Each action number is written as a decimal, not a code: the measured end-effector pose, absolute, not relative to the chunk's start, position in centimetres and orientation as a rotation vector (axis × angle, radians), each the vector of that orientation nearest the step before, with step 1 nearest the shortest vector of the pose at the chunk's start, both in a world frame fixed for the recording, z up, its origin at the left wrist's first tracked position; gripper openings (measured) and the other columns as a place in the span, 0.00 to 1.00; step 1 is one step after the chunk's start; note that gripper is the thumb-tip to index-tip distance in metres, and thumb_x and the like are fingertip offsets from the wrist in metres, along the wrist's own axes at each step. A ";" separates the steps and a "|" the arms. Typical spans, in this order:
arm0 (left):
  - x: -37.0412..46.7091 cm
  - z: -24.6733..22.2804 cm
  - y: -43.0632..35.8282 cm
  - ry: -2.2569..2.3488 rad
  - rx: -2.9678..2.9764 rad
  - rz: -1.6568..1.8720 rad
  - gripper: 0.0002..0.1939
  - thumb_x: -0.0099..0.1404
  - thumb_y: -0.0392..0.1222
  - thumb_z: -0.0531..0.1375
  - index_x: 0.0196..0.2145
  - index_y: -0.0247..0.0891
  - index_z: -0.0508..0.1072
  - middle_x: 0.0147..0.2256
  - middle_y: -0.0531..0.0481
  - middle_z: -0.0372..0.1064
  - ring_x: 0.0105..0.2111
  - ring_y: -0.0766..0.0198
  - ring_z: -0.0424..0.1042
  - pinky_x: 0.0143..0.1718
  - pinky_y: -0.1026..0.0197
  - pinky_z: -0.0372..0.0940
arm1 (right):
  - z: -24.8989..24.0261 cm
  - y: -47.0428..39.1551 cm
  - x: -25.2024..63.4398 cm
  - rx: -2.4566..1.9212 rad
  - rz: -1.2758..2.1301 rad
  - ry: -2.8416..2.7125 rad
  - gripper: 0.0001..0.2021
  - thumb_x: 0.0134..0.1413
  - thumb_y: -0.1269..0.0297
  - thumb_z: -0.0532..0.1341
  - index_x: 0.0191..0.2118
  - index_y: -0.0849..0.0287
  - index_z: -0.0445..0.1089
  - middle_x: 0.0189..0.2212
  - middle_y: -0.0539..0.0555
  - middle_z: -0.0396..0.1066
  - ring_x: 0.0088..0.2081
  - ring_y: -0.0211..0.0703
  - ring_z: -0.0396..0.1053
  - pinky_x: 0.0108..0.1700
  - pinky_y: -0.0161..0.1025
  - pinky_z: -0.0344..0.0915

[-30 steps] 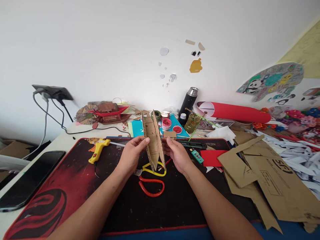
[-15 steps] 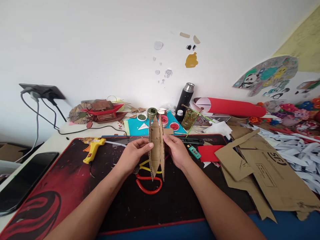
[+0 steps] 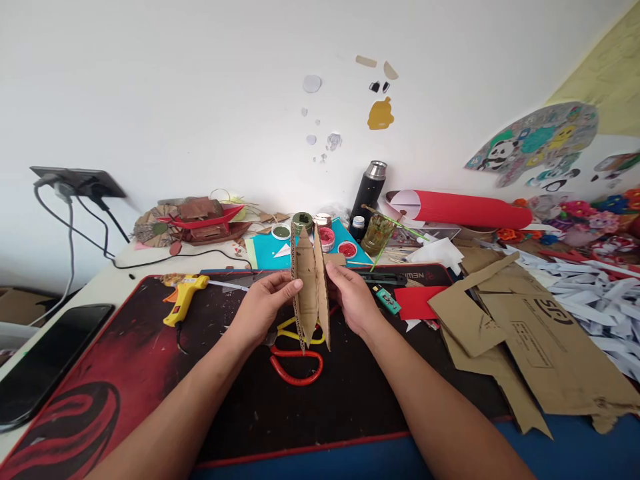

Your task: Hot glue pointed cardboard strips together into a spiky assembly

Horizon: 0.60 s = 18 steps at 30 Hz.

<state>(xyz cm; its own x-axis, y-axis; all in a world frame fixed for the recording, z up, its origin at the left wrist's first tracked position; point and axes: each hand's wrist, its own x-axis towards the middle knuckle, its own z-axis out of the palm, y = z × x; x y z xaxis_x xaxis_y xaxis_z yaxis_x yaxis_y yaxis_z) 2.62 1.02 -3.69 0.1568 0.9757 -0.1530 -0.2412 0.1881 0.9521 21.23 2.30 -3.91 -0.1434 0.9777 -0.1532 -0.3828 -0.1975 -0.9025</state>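
Observation:
Between my hands, above the black mat, I hold a cardboard boat shape (image 3: 307, 287), with a narrow pointed base and two upright side walls. My left hand (image 3: 267, 303) grips its left wall, thumb on the inner side and fingers behind. My right hand (image 3: 353, 297) pinches the right wall near its middle; those fingertips are partly hidden behind the cardboard. Below it lie red-handled scissors (image 3: 300, 380) and a yellow-handled tool (image 3: 287, 331), both partly covered by the cardboard and my left hand.
A yellow glue gun (image 3: 184, 299) lies on the mat (image 3: 350, 407) at left, near a black phone (image 3: 55, 363). Cut cardboard sheets (image 3: 560, 353) are piled at right. Behind stand paint pots (image 3: 347, 250), a jar with brushes (image 3: 377, 233), a black thermos (image 3: 369, 190) and a small boat model (image 3: 205, 220).
The cardboard shape has turned slightly, and its right wall now leans outward more, showing more of its face. Both hands keep their grip. The camera view has shifted a little.

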 end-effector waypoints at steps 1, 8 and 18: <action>2.6 -3.7 1.0 0.999 0.957 1.092 0.25 0.51 0.61 0.79 0.38 0.41 0.86 0.38 0.46 0.83 0.40 0.54 0.79 0.47 0.56 0.72 | -3.8 2.3 21.3 -0.982 1.578 -0.885 0.26 0.44 0.35 0.77 0.38 0.53 0.86 0.39 0.55 0.85 0.43 0.58 0.80 0.51 0.53 0.72; 2.6 -3.8 1.0 0.962 0.962 1.058 0.25 0.52 0.61 0.79 0.39 0.40 0.86 0.40 0.44 0.84 0.42 0.52 0.80 0.48 0.55 0.72 | -3.8 2.3 21.4 -0.951 1.558 -0.911 0.23 0.45 0.39 0.78 0.38 0.52 0.86 0.39 0.55 0.85 0.44 0.59 0.80 0.52 0.53 0.72; 3.0 -3.5 0.7 0.966 0.946 1.045 0.26 0.51 0.61 0.79 0.38 0.38 0.84 0.39 0.44 0.84 0.40 0.51 0.81 0.46 0.53 0.74 | -4.2 2.3 21.2 -0.961 1.530 -0.917 0.23 0.48 0.39 0.77 0.40 0.52 0.85 0.41 0.54 0.85 0.48 0.58 0.79 0.55 0.52 0.72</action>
